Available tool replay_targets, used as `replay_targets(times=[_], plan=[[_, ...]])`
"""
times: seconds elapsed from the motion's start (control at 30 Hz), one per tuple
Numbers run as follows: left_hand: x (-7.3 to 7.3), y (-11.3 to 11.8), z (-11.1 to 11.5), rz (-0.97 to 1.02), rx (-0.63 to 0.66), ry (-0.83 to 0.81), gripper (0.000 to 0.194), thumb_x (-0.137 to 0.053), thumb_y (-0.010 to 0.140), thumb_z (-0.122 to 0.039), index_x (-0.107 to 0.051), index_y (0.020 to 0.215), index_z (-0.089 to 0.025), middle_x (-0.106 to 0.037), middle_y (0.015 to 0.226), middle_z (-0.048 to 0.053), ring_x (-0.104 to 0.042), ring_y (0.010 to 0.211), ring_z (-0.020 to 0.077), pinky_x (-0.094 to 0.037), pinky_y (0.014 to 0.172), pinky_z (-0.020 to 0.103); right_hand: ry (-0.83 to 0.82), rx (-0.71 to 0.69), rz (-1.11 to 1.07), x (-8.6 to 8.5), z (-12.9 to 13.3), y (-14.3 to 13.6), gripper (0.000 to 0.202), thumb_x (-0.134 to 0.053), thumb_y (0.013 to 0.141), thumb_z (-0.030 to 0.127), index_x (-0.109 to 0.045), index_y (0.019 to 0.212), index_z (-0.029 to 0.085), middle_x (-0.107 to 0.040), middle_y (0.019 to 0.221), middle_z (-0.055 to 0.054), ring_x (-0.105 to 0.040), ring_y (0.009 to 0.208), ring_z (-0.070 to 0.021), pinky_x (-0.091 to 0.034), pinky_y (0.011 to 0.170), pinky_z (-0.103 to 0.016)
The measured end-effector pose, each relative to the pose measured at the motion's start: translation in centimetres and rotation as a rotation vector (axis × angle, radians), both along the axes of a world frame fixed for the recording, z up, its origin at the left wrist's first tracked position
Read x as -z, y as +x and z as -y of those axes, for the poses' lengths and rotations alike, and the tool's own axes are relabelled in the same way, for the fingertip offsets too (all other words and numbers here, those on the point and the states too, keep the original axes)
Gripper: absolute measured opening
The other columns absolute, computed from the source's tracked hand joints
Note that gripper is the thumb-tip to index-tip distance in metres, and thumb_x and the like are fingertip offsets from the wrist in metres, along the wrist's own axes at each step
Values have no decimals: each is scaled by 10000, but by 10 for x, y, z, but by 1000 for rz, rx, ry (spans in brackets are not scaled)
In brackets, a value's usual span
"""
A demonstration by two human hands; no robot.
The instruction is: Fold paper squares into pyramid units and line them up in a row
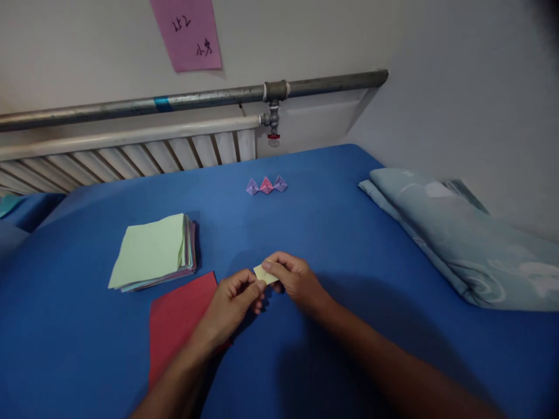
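A small pale yellow piece of paper (264,274) is pinched between both hands, above the blue surface. My left hand (238,299) grips its lower left edge with thumb and fingers closed. On the upper right side of the paper, my right hand (293,279) presses it with the thumb on top. Part of the paper is hidden under the fingers. Red paper (179,320) lies flat beneath and beside my left forearm.
A stack of coloured paper, pale green on top (151,247), sits at the left. Three small folded paper shapes (266,185) stand in a row farther back. A folded light-blue cloth (454,238) lies at the right. Behind are a radiator (192,150) and a metal pipe (209,98).
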State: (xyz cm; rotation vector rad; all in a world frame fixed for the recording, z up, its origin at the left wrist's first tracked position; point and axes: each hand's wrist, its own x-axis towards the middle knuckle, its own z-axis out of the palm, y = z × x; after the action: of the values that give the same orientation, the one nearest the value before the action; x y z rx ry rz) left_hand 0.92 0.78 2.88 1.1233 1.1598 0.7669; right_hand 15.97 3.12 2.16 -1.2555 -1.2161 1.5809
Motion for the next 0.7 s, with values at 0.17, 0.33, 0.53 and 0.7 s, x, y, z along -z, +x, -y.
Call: replay_targets(times=[0.17, 0.33, 0.53, 0.7], plan=[[6, 0, -4, -11, -77, 37, 332, -644, 756, -461, -536, 636, -171, -535, 565, -27, -491, 504, 87, -398, 533, 233, -19, 23, -64, 2, 1, -3, 95, -596, 741, 260, -575, 815, 204, -519, 550, 74, -442, 464, -72, -346, 462, -205], [9, -5, -6, -21, -54, -9, 309, -652, 760, -455, -598, 720, -153, -596, 632, -2, -545, 539, 97, -428, 564, 238, -33, 5, -74, 8, -3, -2, 117, -577, 691, 193, -575, 807, 202, -530, 551, 75, -448, 463, -67, -354, 455, -201], [9, -12, -7, 52, -131, -42, 248, -605, 820, -388, -620, 760, -148, -641, 648, 11, -561, 528, 82, -430, 574, 218, -75, -116, -47, 9, -4, 0, 143, -574, 697, 201, -570, 841, 204, -519, 548, 73, -453, 459, -78, -360, 434, -205], [12, -11, -9, 51, -269, -101, 230, -636, 779, -360, -586, 710, -147, -618, 576, -5, -526, 437, 69, -409, 491, 201, 306, 48, 211, 10, 1, 6, 115, -560, 806, 257, -604, 900, 208, -593, 707, 13, -540, 608, -111, -439, 572, -248]])
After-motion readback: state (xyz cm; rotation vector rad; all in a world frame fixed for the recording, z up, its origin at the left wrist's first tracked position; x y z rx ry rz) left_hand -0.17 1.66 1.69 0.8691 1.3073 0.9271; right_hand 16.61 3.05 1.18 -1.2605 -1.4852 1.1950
